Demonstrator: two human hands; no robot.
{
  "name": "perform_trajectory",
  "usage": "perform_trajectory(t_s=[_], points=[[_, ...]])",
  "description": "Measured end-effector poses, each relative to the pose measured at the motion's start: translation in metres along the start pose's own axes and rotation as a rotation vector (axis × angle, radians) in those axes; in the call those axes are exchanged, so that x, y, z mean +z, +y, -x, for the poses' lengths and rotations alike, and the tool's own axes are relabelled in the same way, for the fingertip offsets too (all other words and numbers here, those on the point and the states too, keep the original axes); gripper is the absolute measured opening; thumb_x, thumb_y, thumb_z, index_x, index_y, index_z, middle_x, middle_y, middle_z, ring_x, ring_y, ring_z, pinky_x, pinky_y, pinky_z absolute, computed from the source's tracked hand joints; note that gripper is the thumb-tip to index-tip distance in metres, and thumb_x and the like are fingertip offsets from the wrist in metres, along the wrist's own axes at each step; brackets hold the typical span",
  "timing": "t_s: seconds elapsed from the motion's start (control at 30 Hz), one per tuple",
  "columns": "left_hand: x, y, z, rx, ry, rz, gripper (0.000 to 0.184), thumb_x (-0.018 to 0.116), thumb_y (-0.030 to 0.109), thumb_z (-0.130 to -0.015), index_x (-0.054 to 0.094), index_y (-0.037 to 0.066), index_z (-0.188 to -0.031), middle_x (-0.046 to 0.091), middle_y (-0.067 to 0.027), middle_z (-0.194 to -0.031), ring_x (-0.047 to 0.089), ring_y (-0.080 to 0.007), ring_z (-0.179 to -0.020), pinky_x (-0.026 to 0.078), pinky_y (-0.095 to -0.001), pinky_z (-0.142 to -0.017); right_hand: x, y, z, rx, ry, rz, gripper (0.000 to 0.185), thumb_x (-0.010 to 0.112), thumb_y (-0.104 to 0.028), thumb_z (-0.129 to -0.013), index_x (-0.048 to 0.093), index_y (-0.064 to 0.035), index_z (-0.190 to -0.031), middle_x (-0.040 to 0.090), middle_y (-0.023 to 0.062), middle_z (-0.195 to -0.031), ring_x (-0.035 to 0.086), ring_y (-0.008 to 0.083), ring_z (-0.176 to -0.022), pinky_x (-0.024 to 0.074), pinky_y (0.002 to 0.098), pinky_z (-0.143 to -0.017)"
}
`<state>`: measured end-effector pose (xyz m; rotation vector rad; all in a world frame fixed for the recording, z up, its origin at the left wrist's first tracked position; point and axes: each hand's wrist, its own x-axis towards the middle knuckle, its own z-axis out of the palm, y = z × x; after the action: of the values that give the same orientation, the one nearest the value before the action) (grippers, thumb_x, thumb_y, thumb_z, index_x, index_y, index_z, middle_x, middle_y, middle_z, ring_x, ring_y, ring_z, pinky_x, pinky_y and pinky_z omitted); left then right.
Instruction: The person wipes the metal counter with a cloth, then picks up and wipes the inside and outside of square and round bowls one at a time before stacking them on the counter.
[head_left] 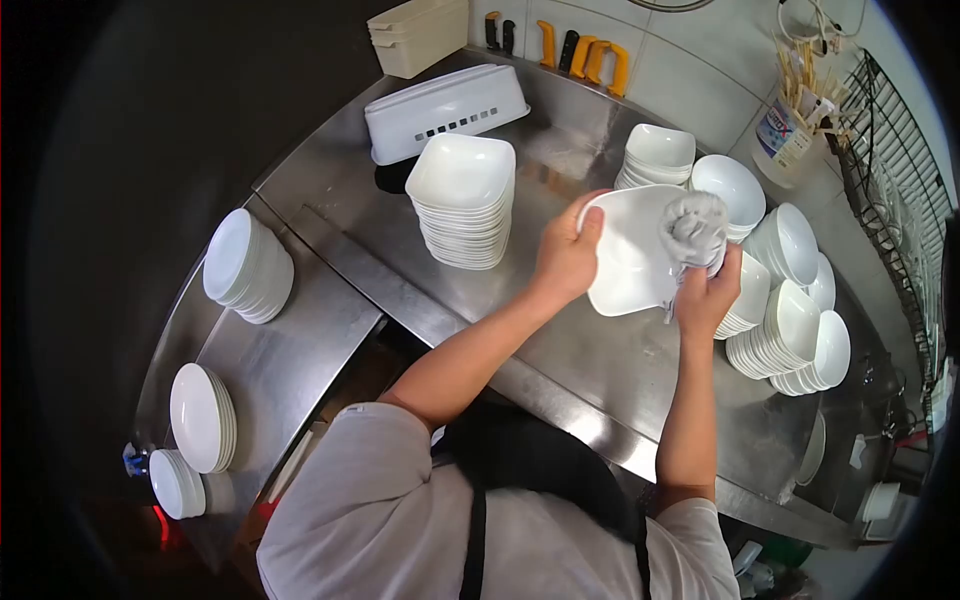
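Note:
A white square bowl [630,245] is held up over the steel counter, tilted so its inside faces me. My left hand [572,250] grips its left rim, thumb on the inside edge. At the bowl's right side, my right hand [708,292] is closed on a crumpled pale grey cloth [694,230], which lies against the bowl. Left of the bowl stands a tall stack of white square bowls [462,205]. Just behind it is a shorter stack of square bowls [660,155]. Several more stacks of bowls [790,330] crowd the area right of my right hand.
An upturned white plastic basket [445,112] and a beige bin [420,38] stand at the back left. Yellow- and black-handled knives [600,62] line the wall. A tub of sticks [785,140] hangs near a wire rack [890,170]. Stacked dishes [200,418] sit on the left counter.

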<state>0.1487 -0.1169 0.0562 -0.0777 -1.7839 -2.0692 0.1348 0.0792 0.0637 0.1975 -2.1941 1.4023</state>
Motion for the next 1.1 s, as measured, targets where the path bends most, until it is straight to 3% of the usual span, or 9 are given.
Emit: perform_trajectory(t_s=[0.1,0.23,0.3,0.47,0.53,0.67,0.77,0.93,1.1], points=[[-0.010,-0.008,0.007,-0.335,-0.041,0.141,0.030,0.051,0.018,-0.101,0.061,-0.005,-0.118,0.071,-0.0122,-0.101,0.066,-0.0175,-0.088,0.052,-0.0327,-0.080,-0.002,-0.005,-0.007,0.317,-0.011,-0.695,0.044,0.052,-0.021,-0.097,0.052,0.0007,-0.135,0.061,0.0106,-0.121,0.059,0.0158,-0.108,0.0490,0.0331,-0.089],[-0.001,-0.038,0.041,-0.253,-0.092,-0.085,0.033,0.059,0.022,-0.098,0.062,-0.007,-0.114,0.071,-0.0130,-0.096,0.066,-0.0167,-0.086,0.052,-0.0322,-0.077,0.010,0.032,0.032,0.738,-0.207,-1.263,0.048,0.044,-0.025,-0.102,0.044,0.0000,-0.142,0.058,0.0139,-0.132,0.059,0.0208,-0.117,0.0488,0.0346,-0.099],[0.014,-0.048,0.055,-0.226,-0.044,0.131,0.034,0.067,0.026,-0.094,0.063,-0.005,-0.107,0.070,-0.0115,-0.088,0.064,-0.0144,-0.082,0.051,-0.0325,-0.072,0.050,0.123,0.082,0.639,-0.231,-1.053,0.049,0.040,-0.031,-0.102,0.045,-0.0015,-0.142,0.057,0.0137,-0.134,0.058,0.0249,-0.120,0.0483,0.0403,-0.102],[-0.004,-0.087,0.041,-0.157,0.214,-0.104,0.030,0.070,0.026,-0.092,0.062,-0.002,-0.098,0.070,-0.0149,-0.083,0.065,-0.0219,-0.072,0.051,-0.0359,-0.068,0.036,0.061,0.133,0.724,-0.124,-1.222,0.052,0.049,-0.033,-0.099,0.046,-0.0035,-0.141,0.057,0.0126,-0.134,0.059,0.0259,-0.118,0.0492,0.0413,-0.100],[-0.029,-0.097,0.033,-0.099,0.204,-0.386,0.028,0.069,0.025,-0.091,0.061,0.000,-0.097,0.068,-0.0235,-0.085,0.066,-0.0392,-0.078,0.051,-0.0427,-0.070,0.029,0.038,0.136,0.808,-0.108,-1.381,0.050,0.060,-0.020,-0.094,0.046,-0.0029,-0.140,0.057,0.0109,-0.132,0.060,0.0240,-0.113,0.0495,0.0392,-0.098],[-0.054,-0.116,0.043,-0.150,0.027,-0.730,0.032,0.066,0.027,-0.092,0.059,-0.001,-0.107,0.067,-0.0273,-0.090,0.063,-0.0478,-0.088,0.051,-0.0491,-0.075,0.053,0.051,0.138,0.658,-0.051,-0.649,0.040,0.060,-0.002,-0.087,0.055,0.0027,-0.127,0.063,0.0105,-0.118,0.061,0.0196,-0.104,0.0477,0.0322,-0.090],[-0.068,-0.133,0.062,-0.197,-0.010,-0.636,0.041,0.063,0.032,-0.093,0.057,-0.003,-0.114,0.066,-0.0284,-0.091,0.064,-0.0478,-0.090,0.051,-0.0476,-0.074,0.068,0.085,0.147,0.637,-0.019,-0.380,0.036,0.059,-0.002,-0.085,0.058,0.0044,-0.121,0.066,0.0094,-0.111,0.062,0.0184,-0.097,0.0485,0.0310,-0.085],[-0.108,-0.119,0.099,-0.313,0.056,-0.425,0.053,0.066,0.020,-0.092,0.041,0.003,-0.136,0.048,-0.0170,-0.132,0.055,-0.0258,-0.109,0.048,-0.0401,-0.089,0.086,0.120,0.145,0.678,-0.063,-0.297,0.035,0.057,-0.002,-0.084,0.059,0.0056,-0.118,0.067,0.0106,-0.108,0.063,0.0190,-0.095,0.0485,0.0300,-0.083],[-0.202,-0.151,0.097,-0.067,0.492,-0.311,0.041,0.058,0.025,-0.099,0.044,0.004,-0.131,0.051,-0.0067,-0.116,0.053,-0.0136,-0.097,0.046,-0.0278,-0.084,0.118,0.119,0.137,0.658,0.002,-0.327,0.034,0.059,-0.005,-0.086,0.059,0.0068,-0.117,0.067,0.0132,-0.108,0.063,0.0209,-0.096,0.0489,0.0316,-0.085]])
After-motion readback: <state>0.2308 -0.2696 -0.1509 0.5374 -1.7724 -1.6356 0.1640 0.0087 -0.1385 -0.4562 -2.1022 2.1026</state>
